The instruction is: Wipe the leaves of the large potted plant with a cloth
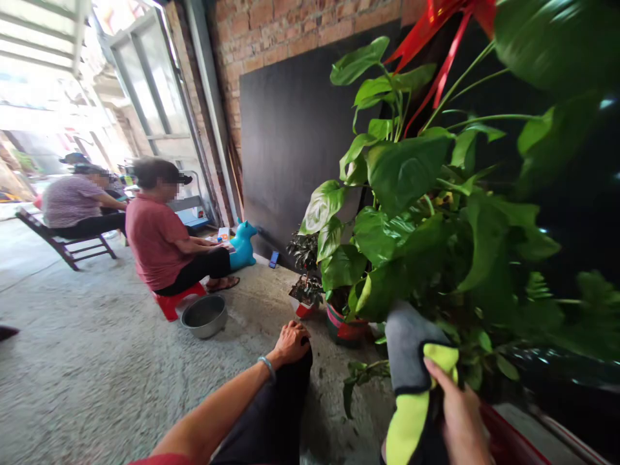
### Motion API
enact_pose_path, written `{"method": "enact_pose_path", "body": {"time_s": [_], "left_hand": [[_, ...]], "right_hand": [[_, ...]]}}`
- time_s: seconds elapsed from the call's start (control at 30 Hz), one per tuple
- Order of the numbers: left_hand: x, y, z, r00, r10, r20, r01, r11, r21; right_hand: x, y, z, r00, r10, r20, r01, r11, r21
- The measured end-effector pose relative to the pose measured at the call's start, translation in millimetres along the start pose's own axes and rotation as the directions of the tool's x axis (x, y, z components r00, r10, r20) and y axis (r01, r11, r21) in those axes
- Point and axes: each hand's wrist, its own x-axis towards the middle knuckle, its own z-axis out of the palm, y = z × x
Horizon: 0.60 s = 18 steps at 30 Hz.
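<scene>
A: Any tips with that microfibre cloth [403, 361]? It's low down, right by the big-leaved potted plant [409, 168].

B: I'd keep it folded and go light, leaves like those could tear imo. The right hand [459, 408] has it gripped, index finger [440, 376] pressing the yellow side.

A: And the left hand [291, 342]?

B: Parked on the knee [304, 371], fingers curled over, forearm slanting up to it; can't tell if anything's under the palm.

Observe grey basin [208, 330] on concrete floor [97, 361], just beside red stool [170, 308] bearing seated person [157, 242]. See blue animal figure [243, 245] near phone [274, 259] at foot of black board [290, 135]; note brick wall [290, 29] above.
</scene>
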Motion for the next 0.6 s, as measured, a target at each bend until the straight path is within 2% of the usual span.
{"method": "enact_pose_path", "body": {"time_s": [0.07,0.1,0.13,0.27,0.33,0.4,0.43,0.47,0.5,0.53,0.57,0.6], "left_hand": [[-4,-6,-4,1.0,-0.016,-0.015,0.016,1.0,-0.001],[-5,-8,-7,0.999,-0.028,-0.025,0.028,1.0,-0.001],[-7,-10,-10,0.999,-0.037,-0.038,0.037,0.999,-0.005],[-20,-4,-25,0.983,-0.109,-0.148,0.095,0.99,-0.102],[-33,12,-33,0.962,-0.168,-0.216,0.114,0.963,-0.243],[-51,41,-41,0.968,-0.125,-0.218,0.013,0.892,-0.453],[-60,60,-45,0.98,-0.043,-0.196,-0.08,0.812,-0.578],[-69,79,-49,0.986,0.069,-0.15,-0.156,0.691,-0.706],[-77,99,-54,0.981,0.157,-0.115,-0.182,0.531,-0.828],[-83,119,-58,0.97,0.23,-0.085,-0.163,0.345,-0.924],[-86,136,-63,0.955,0.287,-0.078,-0.13,0.168,-0.977],[-88,150,-67,0.954,0.291,-0.07,-0.086,0.043,-0.995]], "right_hand": [[-26,19,-17,0.987,0.158,-0.011,-0.157,0.984,0.08],[-34,23,-25,0.979,0.203,-0.001,-0.201,0.971,0.128],[-39,25,-33,0.981,0.194,0.019,-0.195,0.965,0.177],[-42,25,-48,0.997,-0.049,0.062,0.034,0.976,0.214],[-45,28,-44,0.994,-0.111,0.017,0.107,0.983,0.147],[-53,30,-32,0.989,-0.141,-0.054,0.143,0.989,0.034],[-59,31,-24,0.983,-0.168,-0.08,0.164,0.985,-0.044],[-64,32,-15,0.973,-0.217,-0.074,0.207,0.97,-0.125],[-71,32,-5,0.955,-0.295,-0.031,0.284,0.94,-0.189],[-76,33,6,0.919,-0.393,0.043,0.392,0.892,-0.227],[-82,34,16,0.859,-0.493,0.14,0.513,0.825,-0.237],[-88,36,25,0.778,-0.58,0.241,0.626,0.747,-0.222]]}}
